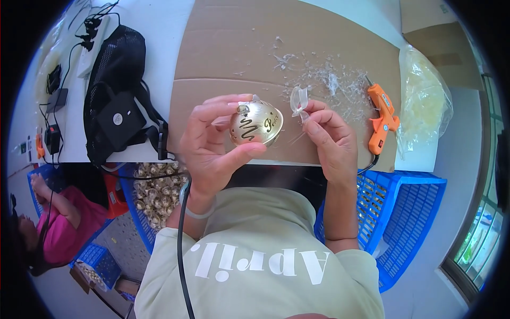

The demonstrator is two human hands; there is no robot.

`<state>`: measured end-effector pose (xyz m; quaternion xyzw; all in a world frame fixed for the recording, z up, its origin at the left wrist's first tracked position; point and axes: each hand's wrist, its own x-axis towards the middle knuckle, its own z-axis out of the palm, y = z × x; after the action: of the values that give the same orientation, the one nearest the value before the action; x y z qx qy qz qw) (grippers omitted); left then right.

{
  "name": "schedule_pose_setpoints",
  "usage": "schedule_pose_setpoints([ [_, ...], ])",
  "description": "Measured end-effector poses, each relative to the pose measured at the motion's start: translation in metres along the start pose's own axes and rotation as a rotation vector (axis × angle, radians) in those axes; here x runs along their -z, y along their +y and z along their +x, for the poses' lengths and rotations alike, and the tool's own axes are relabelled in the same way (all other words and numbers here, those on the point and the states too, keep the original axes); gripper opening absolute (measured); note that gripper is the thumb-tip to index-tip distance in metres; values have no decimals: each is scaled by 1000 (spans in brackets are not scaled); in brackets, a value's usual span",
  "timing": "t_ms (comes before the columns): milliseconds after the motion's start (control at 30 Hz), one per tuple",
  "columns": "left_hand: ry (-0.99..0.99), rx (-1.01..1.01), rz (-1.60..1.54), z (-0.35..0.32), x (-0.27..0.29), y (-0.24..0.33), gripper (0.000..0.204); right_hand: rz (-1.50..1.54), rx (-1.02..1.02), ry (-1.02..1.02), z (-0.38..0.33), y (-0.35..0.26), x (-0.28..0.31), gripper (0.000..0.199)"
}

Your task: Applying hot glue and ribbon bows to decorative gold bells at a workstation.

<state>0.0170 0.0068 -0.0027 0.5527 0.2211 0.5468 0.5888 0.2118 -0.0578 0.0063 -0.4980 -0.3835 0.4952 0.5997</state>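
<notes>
Gold and glossy, a round bell ornament (256, 123) with dark squiggle and lettering painted on its shell sits pinched in the left hand (212, 143), thumb under it and fingers curled over its top, above the near edge of the table. Just beside it, the right hand (332, 135) has thumb and fingertips pressed together on a small clear ribbon bow (299, 102), a looped, translucent bit of plastic, close to the bell but not touching it as far as I can see.

Behind both hands lies a flat sheet of brown cardboard (234, 53), matte and creased across the middle, strewn with pale shreds of dried glue (324, 80). An orange glue gun (381, 117) rests at its right edge, and next to that a crinkled clear plastic bag (425, 101) of yellowish stuff. To the left on the white table (159, 32) slumps a black mesh bag (114, 85) with cables around it.

Below the table, a blue plastic lattice crate (409, 212) stands on the right, and another blue crate (139, 223) on the left is heaped with more gold bells (154, 194).
</notes>
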Motion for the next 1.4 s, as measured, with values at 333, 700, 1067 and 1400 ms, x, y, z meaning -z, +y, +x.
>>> schedule_pose_setpoints([
  [333, 37, -13, -157, -5, 8, 3, 57, 444, -252, 10, 6, 7, -18, 14],
  [700, -28, -67, -230, -6, 14, -4, 61, 103, -83, -78, 2, 7, -34, 29],
  [1067, -7, -46, -83, -8, 18, -3, 60, -51, -94, -69, 1, 2, -20, 25],
  [1400, -113, -161, 368, 2, 21, -5, 57, -351, -35, -202, -23, -57, -23, 20],
])
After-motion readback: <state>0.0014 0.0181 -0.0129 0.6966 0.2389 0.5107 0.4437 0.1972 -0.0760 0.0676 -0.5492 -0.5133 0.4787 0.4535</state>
